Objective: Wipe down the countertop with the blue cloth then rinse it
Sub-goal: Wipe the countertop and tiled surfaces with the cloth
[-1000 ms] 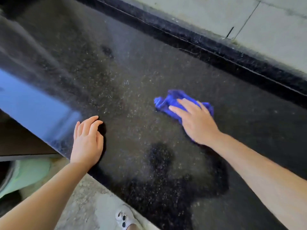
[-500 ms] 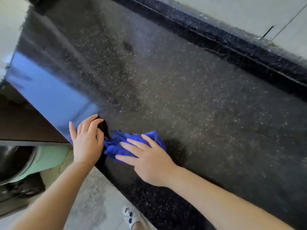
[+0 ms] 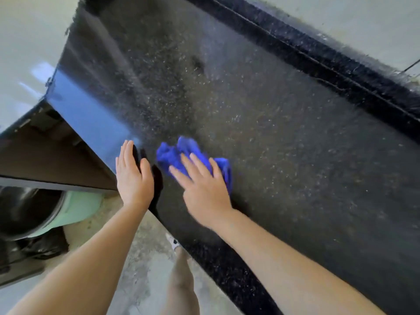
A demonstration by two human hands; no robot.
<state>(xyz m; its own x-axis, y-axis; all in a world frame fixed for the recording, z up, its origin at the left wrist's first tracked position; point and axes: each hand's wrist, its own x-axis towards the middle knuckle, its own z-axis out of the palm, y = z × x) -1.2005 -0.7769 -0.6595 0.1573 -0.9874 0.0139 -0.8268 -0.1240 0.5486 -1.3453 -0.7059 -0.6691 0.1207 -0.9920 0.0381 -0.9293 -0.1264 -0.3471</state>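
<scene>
The black speckled countertop [image 3: 284, 144] fills most of the view, running from upper left to lower right. A crumpled blue cloth [image 3: 172, 153] lies on it near the front edge. My right hand [image 3: 202, 189] presses flat on the cloth, fingers spread over it. My left hand [image 3: 133, 176] rests flat on the counter's front edge just left of the cloth, fingers together and holding nothing.
A raised black backsplash ledge [image 3: 318, 62] borders the counter's far side under a pale tiled wall [image 3: 363, 21]. Below the front edge stand a pale green bin [image 3: 77, 212] with a dark liner, and the concrete floor [image 3: 145, 258] with my leg and shoe.
The right hand swept the cloth from mid-counter to the front edge beside the left hand, and has now pushed it a little away from the edge. The left hand stayed put.
</scene>
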